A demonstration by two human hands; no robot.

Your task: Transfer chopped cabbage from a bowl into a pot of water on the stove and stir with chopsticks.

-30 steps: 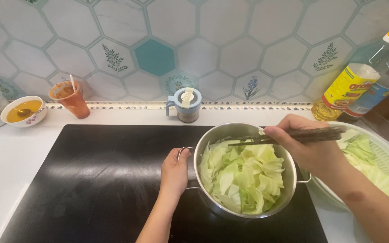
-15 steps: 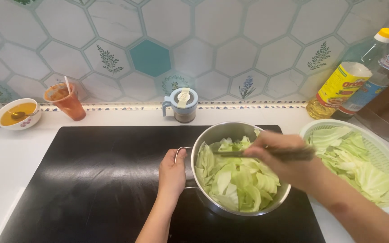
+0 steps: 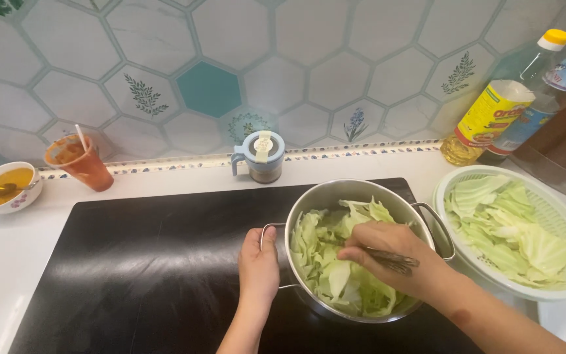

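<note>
Two hands [image 3: 258, 262] at pot [image 3: 335, 196] of cabbage [image 3: 335, 275].

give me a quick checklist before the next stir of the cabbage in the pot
1. Left hand steadying the pot handle: ok.
2. Right hand gripping the chopsticks over the cabbage: ok.
3. Pot sitting fully on the black cooktop: ok.
4. Cabbage below the pot rim: ok, though piled high.
5. White colander of spare leaves within reach, beside the pot: ok.
6. Cooktop heat on: cannot tell.
</note>
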